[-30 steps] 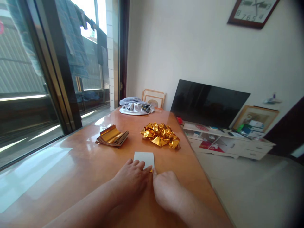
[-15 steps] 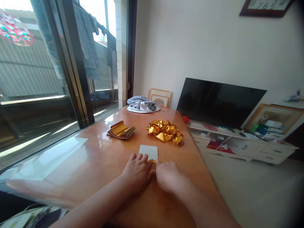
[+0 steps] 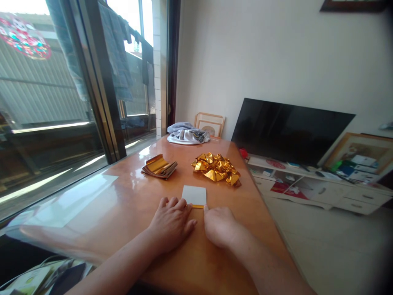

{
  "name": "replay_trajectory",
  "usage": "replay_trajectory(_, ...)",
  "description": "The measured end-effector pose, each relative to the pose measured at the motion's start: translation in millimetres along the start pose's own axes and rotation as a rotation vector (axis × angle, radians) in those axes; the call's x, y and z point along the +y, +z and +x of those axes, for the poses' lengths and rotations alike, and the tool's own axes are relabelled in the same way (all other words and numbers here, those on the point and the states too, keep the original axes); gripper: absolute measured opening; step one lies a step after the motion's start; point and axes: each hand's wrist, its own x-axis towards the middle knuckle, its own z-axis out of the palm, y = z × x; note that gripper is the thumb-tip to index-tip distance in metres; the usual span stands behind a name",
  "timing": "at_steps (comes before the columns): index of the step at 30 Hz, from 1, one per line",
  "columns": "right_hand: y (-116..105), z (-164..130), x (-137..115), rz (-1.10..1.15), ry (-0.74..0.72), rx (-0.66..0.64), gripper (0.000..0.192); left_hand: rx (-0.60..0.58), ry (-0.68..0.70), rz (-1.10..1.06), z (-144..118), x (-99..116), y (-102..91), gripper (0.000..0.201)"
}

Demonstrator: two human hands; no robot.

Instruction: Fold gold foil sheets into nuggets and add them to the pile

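On the table in front of me lies a small pale sheet of paper (image 3: 194, 195), its near edge folded over into a narrow gold strip (image 3: 198, 206). My left hand (image 3: 172, 221) rests palm down at the left end of this fold, its fingers spread and the thumb apart. At the right end, my right hand (image 3: 220, 224) touches the fold with the tip of its index finger; its other fingers look curled under. Beyond the hands stand a stack of gold-faced paper sheets (image 3: 159, 167) on the left and a pile of folded gold foil pieces (image 3: 217, 169) on the right.
The glossy wooden table (image 3: 129, 209) stretches away from me, with a bundle of cloth (image 3: 187, 134) at its far end. A window (image 3: 46, 102) runs along the left. Across the floor at right, a television (image 3: 291, 131) stands on a white cabinet (image 3: 325, 192).
My left hand has slid left along the fold, its thumb now apart, and more of the gold strip shows. My right fingertip stays at the fold's right end. The camera view has shifted slightly.
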Motion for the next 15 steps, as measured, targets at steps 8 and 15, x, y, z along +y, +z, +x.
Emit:
replay_trajectory(8,1.5,1.4,0.7,-0.045,-0.025,-0.001,0.066,-0.004,-0.028,-0.015,-8.7,-5.6,-2.4,0.049)
replay_trajectory(15,0.7,1.3,-0.1,-0.056,-0.023,-0.025,0.068,0.014,-0.070,-0.011,-14.6,-7.7,-1.7,0.052)
